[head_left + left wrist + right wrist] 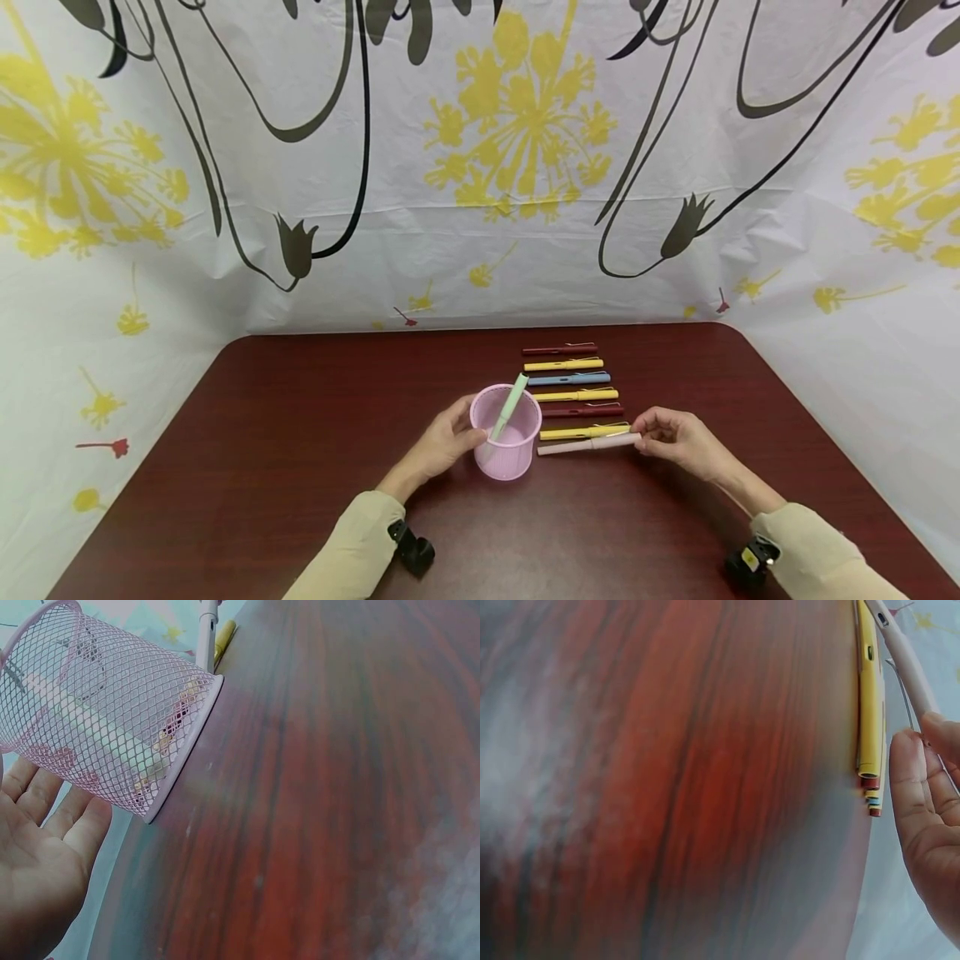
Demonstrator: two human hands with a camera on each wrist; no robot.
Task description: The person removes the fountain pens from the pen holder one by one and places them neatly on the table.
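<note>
My left hand [438,446] grips a pink mesh pen cup [505,463] by its left side, thumb near the front of the rim. The cup stands upright on the table, and a pale green pen [512,405] leans inside it with its top above the rim. At the right, my right hand [684,442] pinches the right end of a pale pink pen [581,447] between thumb and fingers. In the right wrist view this pink pen [909,664] appears lifted beside a yellow pen [868,697]; the pen's far end points toward the cup.
Beyond the pink pen, several pens lie in a row: dark red [585,411], yellow [596,395] and blue [573,379] among them. The dark red-brown table [315,400] has a rounded back edge against a white patterned cloth [450,283].
</note>
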